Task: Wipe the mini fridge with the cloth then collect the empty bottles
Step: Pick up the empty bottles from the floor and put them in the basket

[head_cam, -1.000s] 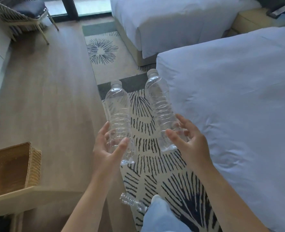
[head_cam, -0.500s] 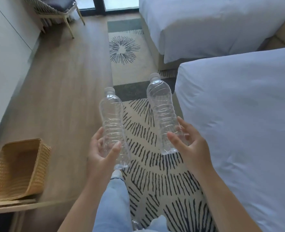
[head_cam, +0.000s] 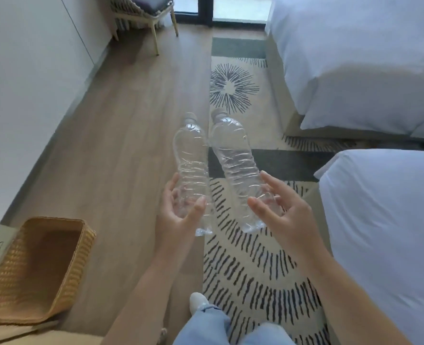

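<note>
You've got 2 clear bottles up in front of you, caps pointing away. Your left hand [head_cam: 178,215] grips the left bottle [head_cam: 191,158] round its lower part, thumb across the front, fingers curled behind. Your right hand [head_cam: 283,215] holds the right bottle [head_cam: 233,155] near its base, thumb & fingers cupped round it. Bottles are side by side, close at the shoulders, above the line btwn wood floor [head_cam: 121,145] & patterned rug [head_cam: 243,270]. Wicker basket [head_cam: 76,265] sits near left on a light surface. White bed [head_cam: 385,232] near right, 2nd bed [head_cam: 355,58] far right, chair [head_cam: 141,11] far left.
</note>
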`<action>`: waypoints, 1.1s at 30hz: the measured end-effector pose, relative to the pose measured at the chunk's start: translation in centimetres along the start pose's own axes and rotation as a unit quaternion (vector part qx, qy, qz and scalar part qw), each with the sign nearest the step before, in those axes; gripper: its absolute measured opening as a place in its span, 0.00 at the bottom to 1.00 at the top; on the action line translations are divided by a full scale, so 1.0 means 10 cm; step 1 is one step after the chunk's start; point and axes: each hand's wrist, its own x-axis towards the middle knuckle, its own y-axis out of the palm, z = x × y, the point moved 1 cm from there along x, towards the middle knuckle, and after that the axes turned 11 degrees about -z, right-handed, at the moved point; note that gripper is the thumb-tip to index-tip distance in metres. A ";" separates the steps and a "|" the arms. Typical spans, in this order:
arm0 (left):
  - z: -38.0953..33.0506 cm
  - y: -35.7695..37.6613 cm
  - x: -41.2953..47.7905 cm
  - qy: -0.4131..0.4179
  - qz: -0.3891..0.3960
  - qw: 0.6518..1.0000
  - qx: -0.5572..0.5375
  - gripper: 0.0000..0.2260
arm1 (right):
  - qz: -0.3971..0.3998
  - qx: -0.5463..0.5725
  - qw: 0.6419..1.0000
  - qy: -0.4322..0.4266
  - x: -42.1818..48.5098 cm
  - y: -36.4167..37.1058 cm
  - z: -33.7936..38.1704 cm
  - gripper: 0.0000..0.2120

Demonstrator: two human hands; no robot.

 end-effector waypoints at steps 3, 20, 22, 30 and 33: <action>-0.02 -0.09 0.42 -0.010 -0.040 0.999 -0.009 0.25 | 0.032 0.008 0.999 -0.014 0.41 0.38 0.13 0.33; -0.24 -0.25 2.52 -0.052 -0.311 0.949 0.000 0.26 | 0.311 0.026 0.948 -0.059 3.10 2.28 0.67 0.34; -0.27 -0.35 2.60 -0.058 -0.367 0.928 -0.017 0.25 | 0.355 0.025 0.932 -0.075 3.29 2.57 0.82 0.33; -0.17 -0.97 2.50 -0.077 -0.567 0.819 -0.053 0.19 | 0.480 0.028 0.869 -0.113 3.13 3.62 1.23 0.22; -0.08 -1.28 2.48 -0.084 -0.607 0.788 -0.061 0.19 | 0.515 0.012 0.849 -0.119 2.89 3.96 1.33 0.21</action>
